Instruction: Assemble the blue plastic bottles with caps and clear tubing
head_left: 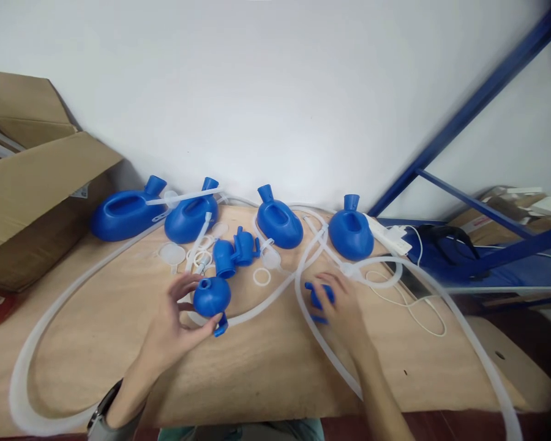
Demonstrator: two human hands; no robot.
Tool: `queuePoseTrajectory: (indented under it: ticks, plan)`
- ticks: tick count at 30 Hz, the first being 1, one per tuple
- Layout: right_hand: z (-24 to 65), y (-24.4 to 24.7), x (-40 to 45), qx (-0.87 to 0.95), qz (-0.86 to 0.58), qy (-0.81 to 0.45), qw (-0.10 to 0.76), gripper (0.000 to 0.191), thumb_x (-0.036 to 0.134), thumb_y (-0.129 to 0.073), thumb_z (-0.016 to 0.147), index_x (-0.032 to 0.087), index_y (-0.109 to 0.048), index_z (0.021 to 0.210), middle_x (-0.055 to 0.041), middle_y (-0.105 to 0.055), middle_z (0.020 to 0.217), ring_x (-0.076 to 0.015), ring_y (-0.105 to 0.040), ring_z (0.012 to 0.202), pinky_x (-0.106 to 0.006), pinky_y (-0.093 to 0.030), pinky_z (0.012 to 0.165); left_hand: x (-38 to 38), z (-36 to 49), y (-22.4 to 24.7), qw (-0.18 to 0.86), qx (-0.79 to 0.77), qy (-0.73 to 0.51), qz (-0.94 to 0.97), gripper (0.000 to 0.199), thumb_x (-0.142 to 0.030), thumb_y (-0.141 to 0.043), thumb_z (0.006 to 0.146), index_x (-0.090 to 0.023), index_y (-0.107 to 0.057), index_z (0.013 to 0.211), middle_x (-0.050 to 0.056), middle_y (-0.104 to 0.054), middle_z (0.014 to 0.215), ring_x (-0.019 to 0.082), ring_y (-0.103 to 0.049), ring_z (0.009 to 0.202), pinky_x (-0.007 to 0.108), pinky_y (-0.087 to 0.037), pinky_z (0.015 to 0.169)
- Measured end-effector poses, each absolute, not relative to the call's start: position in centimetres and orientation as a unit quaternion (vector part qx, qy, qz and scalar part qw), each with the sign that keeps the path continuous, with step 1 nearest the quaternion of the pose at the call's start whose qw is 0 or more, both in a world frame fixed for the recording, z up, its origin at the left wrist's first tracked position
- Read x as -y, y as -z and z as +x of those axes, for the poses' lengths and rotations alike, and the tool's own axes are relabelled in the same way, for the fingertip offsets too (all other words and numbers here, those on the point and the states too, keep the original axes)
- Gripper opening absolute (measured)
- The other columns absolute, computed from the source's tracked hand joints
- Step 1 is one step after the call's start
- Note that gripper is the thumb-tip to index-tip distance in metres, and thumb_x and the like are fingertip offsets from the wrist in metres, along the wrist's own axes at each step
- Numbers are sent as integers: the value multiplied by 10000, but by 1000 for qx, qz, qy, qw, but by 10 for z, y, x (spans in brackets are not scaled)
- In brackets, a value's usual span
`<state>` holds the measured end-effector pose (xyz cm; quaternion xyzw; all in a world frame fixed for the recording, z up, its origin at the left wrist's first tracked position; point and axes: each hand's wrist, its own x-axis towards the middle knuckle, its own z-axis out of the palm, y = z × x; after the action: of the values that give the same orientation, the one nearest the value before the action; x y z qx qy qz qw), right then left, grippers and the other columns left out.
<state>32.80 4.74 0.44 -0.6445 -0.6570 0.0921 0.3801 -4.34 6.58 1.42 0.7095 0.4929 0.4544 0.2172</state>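
My left hand (177, 324) grips a rounded blue plastic fitting (212, 297) between thumb and fingers; a short nozzle points up and a small tab hangs below. Over the table at right, my right hand (342, 306) closes its fingers round a similar blue fitting (320, 296), partly hidden by them. Between the hands lie two more fittings, an upright blue one (224, 258) and a blue one with side tabs (245, 246). Near them are a white ring (261, 277) and a clear round cap (270, 256).
Several blue urinal bottles stand along the wall, including one at right (351, 234). Long translucent tubes (37, 355) loop across the wooden table (257, 380). An open cardboard box (50, 177) is at left. At right are a white power strip (390, 236) and a blue metal frame (468, 110).
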Motion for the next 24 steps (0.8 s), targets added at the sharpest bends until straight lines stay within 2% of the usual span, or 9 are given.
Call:
queuePoseTrajectory:
  ticks: [1, 3, 6, 8, 10, 14, 17, 21, 24]
  plan:
    - [308, -4, -54, 690, -614, -116, 365, 296, 461, -539, 1063, 271, -741, 1168, -88, -753, 1152, -299, -697, 1092, -487, -561, 1019, -62, -44, -14, 262, -501, -488, 666, 861, -388, -877, 779, -261, -405, 1488, 117, -676, 1328, 290, -742, 1122, 320, -648, 740]
    - [269, 4, -72, 787, -526, -152, 285, 295, 362, -538, 1078, 240, -703, 1290, -104, -724, 1301, -291, -680, 1196, -479, -563, 1058, -57, -45, -9, 345, -515, -525, 584, 840, -380, -914, 731, -246, -482, 1440, 113, -683, 1306, 268, -747, 1074, 313, -648, 777]
    - [229, 24, -101, 822, -521, -139, 182, 391, 228, -563, 1054, 170, -628, 1436, -173, -631, 1477, -341, -605, 1326, -546, -538, 1108, -56, -45, 1, 451, -520, -553, 469, 703, -371, -977, 628, -205, -632, 1218, 73, -752, 1083, 225, -758, 898, 280, -635, 761]
    - [219, 37, -116, 815, -542, -134, 153, 464, 153, -568, 1028, 93, -586, 1487, -244, -605, 1491, -384, -586, 1341, -605, -512, 1125, -58, -46, 7, 496, -516, -574, 397, 728, -327, -1023, 511, -204, -635, 1115, 26, -745, 905, 206, -740, 773, 257, -617, 679]
    - [219, 44, -125, 814, -543, -139, 152, 488, 108, -566, 1010, 54, -578, 1495, -276, -625, 1448, -401, -591, 1334, -624, -504, 1126, -59, -48, 8, 532, -518, -577, 340, 756, -274, -1039, 434, -211, -613, 1056, -6, -722, 835, 187, -715, 698, 243, -597, 625]
    - [230, 37, -125, 816, -527, -162, 174, 457, 135, -535, 1040, 152, -608, 1491, -199, -661, 1427, -335, -605, 1349, -556, -517, 1144, -60, -44, -1, 586, -514, -554, 293, 769, -182, -1038, 398, -209, -583, 1017, -38, -678, 833, 147, -691, 685, 205, -576, 616]
    - [237, 15, -110, 774, -492, -291, 274, 438, 304, -480, 1110, 254, -569, 1536, -125, -633, 1504, -265, -616, 1371, -481, -521, 1159, -57, -35, -10, 593, -494, -560, 300, 773, -221, -1037, 482, -231, -580, 1106, -37, -675, 895, 125, -681, 677, 192, -571, 611]
    - [241, -19, -82, 674, -400, -463, 413, 470, 452, -499, 1109, 337, -543, 1562, -68, -581, 1581, -244, -561, 1446, -430, -487, 1189, -51, -24, -17, 630, -447, -539, 337, 941, -337, -1008, 602, -289, -544, 1419, 69, -718, 1161, 237, -754, 904, 281, -631, 733]
    - [239, -31, -66, 683, -353, -458, 446, 455, 470, -496, 1107, 353, -574, 1540, -60, -587, 1565, -244, -529, 1470, -417, -441, 1223, -46, -22, -15, 626, -439, -514, 389, 806, -344, -1016, 585, -248, -651, 1298, 91, -699, 1263, 240, -741, 927, 274, -619, 741]
